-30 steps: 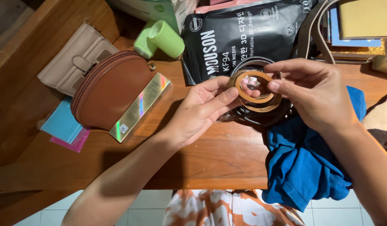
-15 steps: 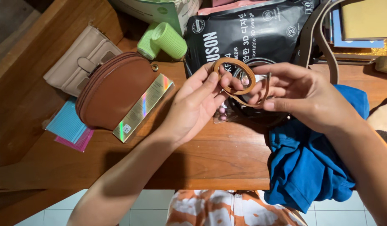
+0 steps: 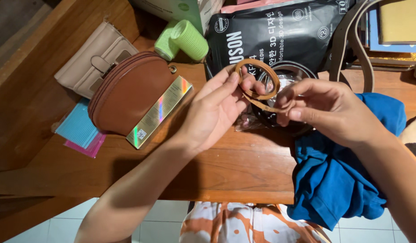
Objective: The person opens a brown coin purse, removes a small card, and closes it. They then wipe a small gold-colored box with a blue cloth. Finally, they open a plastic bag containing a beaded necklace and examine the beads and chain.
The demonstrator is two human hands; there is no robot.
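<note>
Near the top middle of the frame, the left hand [image 3: 217, 108] pinches a thin brown band [image 3: 257, 83], its loop standing above the fingers. The right hand [image 3: 329, 110], just to the right, pinches the band's lower strand, which stretches sideways between both hands.

The single head-worn camera looks steeply down from close above onto a wooden table [image 3: 226, 166], whose near edge crosses the lower part of the frame. Tiled floor [image 3: 163, 220] and the wearer's patterned clothing [image 3: 253, 225] show along the bottom edge, and both forearms enter from below.
</note>
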